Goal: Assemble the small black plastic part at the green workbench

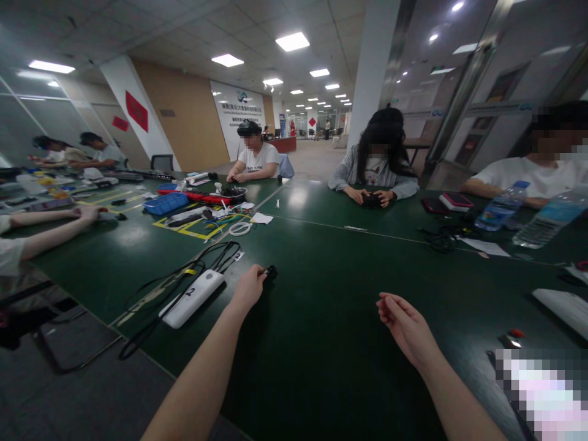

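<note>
The left hand [251, 286] reached over the green table [321, 361], left of centre, with its thumb and fingertips pinched together on a small black object [272, 272]. That object stuck out from the far right side of the pinch (its exact kind was too small and dark to make out), and whether it also touched the tabletop could not be told. The right hand [402, 324] was well apart from it, on the right, with its fingers curled inward and the thumb lying close against them, the gap narrow; I could not tell whether anything small sat between them.

Just left of the left hand lay a white power bank [192, 300] marked "2", tilted across the table near its left edge, with black cords looping around it. Farther off on the left were a blue tray [165, 203], a coiled white cable [241, 229] and a piece of white paper [263, 218]. At the near right, beyond the right forearm, a small red-topped item [515, 337] lay near a blurred-out screen [539, 398]. Two plastic water bottles [503, 207] stood at the far right, and across the table a co-worker [374, 162] held a black object in both hands.
</note>
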Demonstrator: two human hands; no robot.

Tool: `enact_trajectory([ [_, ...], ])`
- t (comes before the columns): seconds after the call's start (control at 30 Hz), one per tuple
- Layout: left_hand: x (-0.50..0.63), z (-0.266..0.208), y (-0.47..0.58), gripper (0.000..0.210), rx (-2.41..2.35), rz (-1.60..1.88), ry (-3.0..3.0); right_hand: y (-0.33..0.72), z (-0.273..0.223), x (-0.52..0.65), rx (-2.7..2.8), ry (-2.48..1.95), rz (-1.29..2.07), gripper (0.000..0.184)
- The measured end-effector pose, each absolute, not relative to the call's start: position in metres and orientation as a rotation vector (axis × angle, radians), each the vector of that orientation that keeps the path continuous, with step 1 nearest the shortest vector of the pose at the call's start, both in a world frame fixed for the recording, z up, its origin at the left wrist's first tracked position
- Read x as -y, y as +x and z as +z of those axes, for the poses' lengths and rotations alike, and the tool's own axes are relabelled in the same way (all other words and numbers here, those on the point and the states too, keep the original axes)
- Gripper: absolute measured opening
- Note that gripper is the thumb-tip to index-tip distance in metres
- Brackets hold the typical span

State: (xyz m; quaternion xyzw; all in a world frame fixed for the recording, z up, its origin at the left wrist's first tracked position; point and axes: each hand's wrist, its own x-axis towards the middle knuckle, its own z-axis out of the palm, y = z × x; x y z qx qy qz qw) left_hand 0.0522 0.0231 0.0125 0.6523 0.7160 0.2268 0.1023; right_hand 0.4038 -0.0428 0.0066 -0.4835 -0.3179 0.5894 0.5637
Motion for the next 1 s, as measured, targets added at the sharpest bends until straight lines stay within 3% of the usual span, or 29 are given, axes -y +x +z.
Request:
enact_trajectory([
  [0.8,-0.0244,0.0077,0.0525,0.014,-2.017,0.648,2.142,0.4038,0.0066,0.0425,0.759,-1.146,1.382,0.023],
  [1.0,-0.024,0.0029,0.0475,0.032,-1.956,0.76,1.997,0.405,0.0057,0.0427,0.764,-1.149,1.374,0.024],
])
